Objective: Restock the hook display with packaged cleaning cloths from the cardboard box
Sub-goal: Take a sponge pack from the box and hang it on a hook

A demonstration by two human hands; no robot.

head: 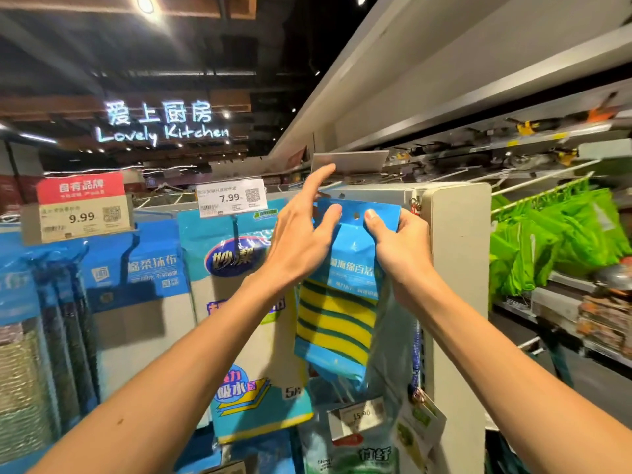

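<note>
A blue packet with yellow-and-green striped cleaning pads [342, 302] hangs in front of the hook display, its punched header card at the top. My right hand [396, 248] pinches the header's right side. My left hand [304, 234] touches the header's left edge with the thumb, while its fingers stretch up toward a blank label holder [349, 162] at the hook's end. The hook itself is hidden behind the hands and packet. The cardboard box is out of view.
To the left hang other packets: a white-and-blue cloth pack [246, 319], a blue pack [147, 268] and dark scourers [61, 323], under price tags 7.99 [231, 197] and 9.99 [80, 215]. A grey end panel [458, 268] stands right; green bags [554, 244] hang beyond.
</note>
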